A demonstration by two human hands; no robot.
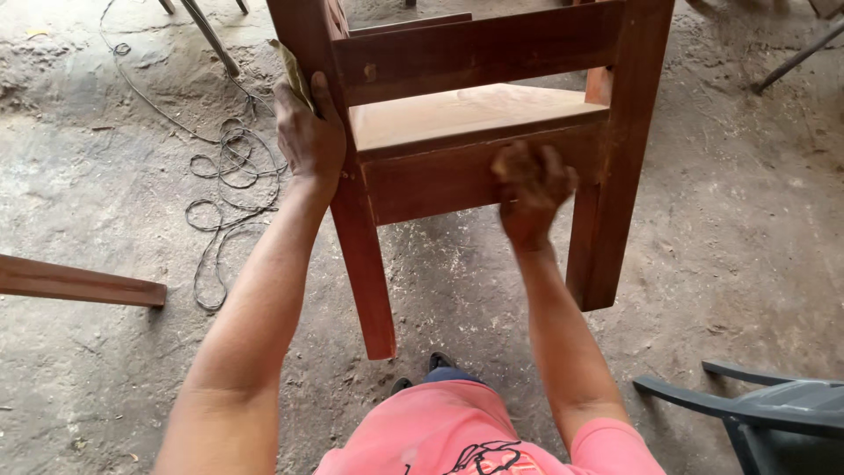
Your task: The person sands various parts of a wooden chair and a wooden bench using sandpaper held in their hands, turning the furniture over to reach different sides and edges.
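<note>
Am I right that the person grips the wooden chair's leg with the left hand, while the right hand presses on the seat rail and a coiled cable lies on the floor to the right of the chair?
Not quite: the head view shows the coiled cable on the floor to the left of the wooden chair, not the right. The left hand does grip the leg, and the right hand presses on the seat rail.
</note>
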